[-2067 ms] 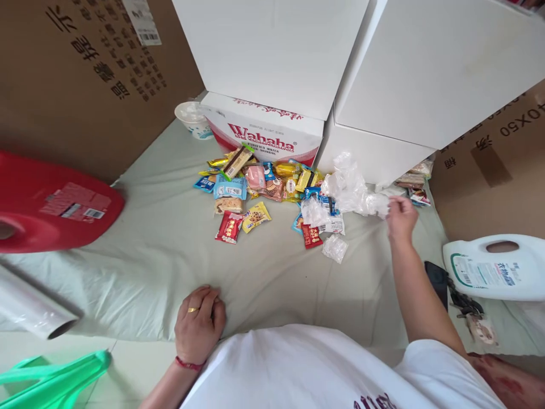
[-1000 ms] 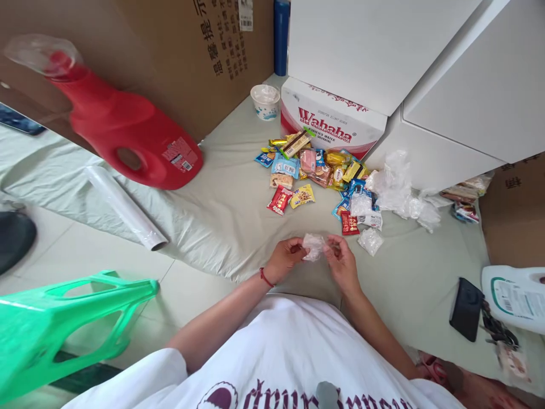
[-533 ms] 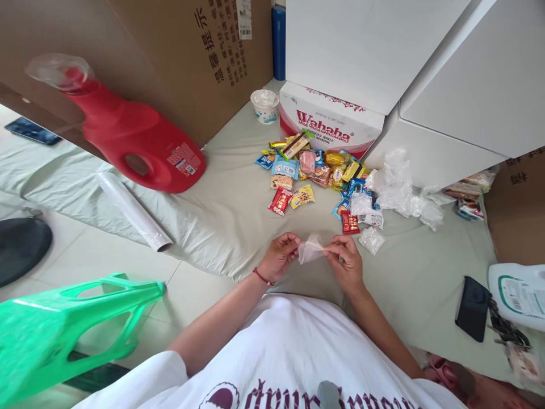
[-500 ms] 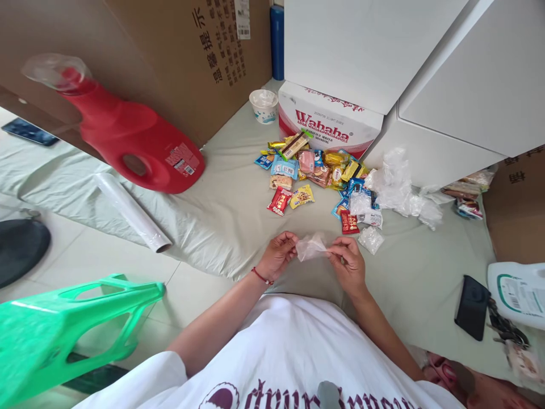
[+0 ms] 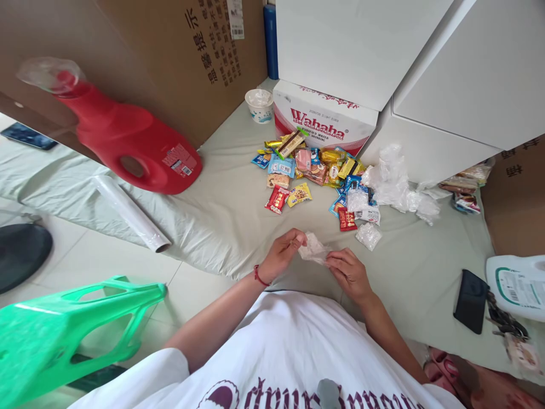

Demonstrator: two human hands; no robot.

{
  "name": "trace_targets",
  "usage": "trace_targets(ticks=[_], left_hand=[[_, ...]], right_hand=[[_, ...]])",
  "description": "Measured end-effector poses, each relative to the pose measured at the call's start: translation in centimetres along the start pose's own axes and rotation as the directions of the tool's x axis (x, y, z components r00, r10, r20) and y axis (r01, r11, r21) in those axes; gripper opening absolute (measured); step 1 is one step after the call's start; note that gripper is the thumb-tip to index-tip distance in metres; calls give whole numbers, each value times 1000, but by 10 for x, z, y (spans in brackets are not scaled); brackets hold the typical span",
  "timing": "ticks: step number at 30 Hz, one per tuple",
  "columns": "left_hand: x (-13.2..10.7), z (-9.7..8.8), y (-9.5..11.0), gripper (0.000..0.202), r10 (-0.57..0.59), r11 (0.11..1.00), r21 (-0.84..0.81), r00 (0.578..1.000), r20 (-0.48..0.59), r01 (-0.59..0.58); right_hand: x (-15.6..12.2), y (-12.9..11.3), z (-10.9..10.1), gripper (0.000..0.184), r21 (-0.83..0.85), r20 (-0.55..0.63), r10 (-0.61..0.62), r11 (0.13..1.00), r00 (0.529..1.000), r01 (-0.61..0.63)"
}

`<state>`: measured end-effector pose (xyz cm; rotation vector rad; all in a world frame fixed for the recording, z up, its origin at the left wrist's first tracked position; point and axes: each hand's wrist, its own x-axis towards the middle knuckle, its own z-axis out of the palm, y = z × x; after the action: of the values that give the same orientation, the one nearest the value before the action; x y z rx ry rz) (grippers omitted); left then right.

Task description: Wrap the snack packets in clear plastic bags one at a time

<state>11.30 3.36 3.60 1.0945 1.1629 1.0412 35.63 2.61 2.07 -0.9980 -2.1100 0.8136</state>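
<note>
A crumpled piece of thin clear plastic film [image 5: 314, 250] is stretched between my two hands, above the sheet close to my body. My left hand [image 5: 283, 250], with a red cord bracelet at its wrist, pinches the film's left end. The right end is gripped by the closed fingers of my right hand [image 5: 348, 274], which sits slightly lower. Whether the film is a bag or a flat sheet, I cannot tell. Beyond my hands lies a pile of wrapped snacks [image 5: 315, 165], with a red packet [image 5: 277, 199] at its near side. A clear plastic wad [image 5: 368, 236] rests beyond my right hand.
More crumpled plastic [image 5: 392, 176] lies right of the snacks. Behind them are a Wahaba-style white-and-red carton [image 5: 323, 116] and a paper cup [image 5: 259, 106]. Leftward are a red jug [image 5: 136, 142], a film roll [image 5: 131, 213] and a green stool [image 5: 85, 318]. A black phone [image 5: 470, 301] lies right.
The film has tilted, its left end now higher. My left hand has risen slightly and turned; my right hand has moved a little lower. The camera view has shifted slightly.
</note>
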Motion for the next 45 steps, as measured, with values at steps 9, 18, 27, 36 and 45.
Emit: trace_targets(ticks=[9,18,27,36,45], left_hand=[[12,15,-9,26,-312,949,-53,950,-36,310],[-9,22,-11,31,-116,978,-185,985,-131,91],[-13,10,-28,38,-299,804,-572,942,-150,164],[-8,-8,-35,54,-427,631,-675,898,110,383],[7,-3,-24,46,-388,705,-611,917,91,359]], right_hand=[[-2,-13,8,33,-180,35,-100,978,994,105],[-6,1,18,45,332,-303,499,854,812,-401],[36,15,25,45,842,-14,803,331,596,-426],[25,11,25,43,769,41,731,413,682,-488],[17,4,15,38,654,30,696,529,717,-540]])
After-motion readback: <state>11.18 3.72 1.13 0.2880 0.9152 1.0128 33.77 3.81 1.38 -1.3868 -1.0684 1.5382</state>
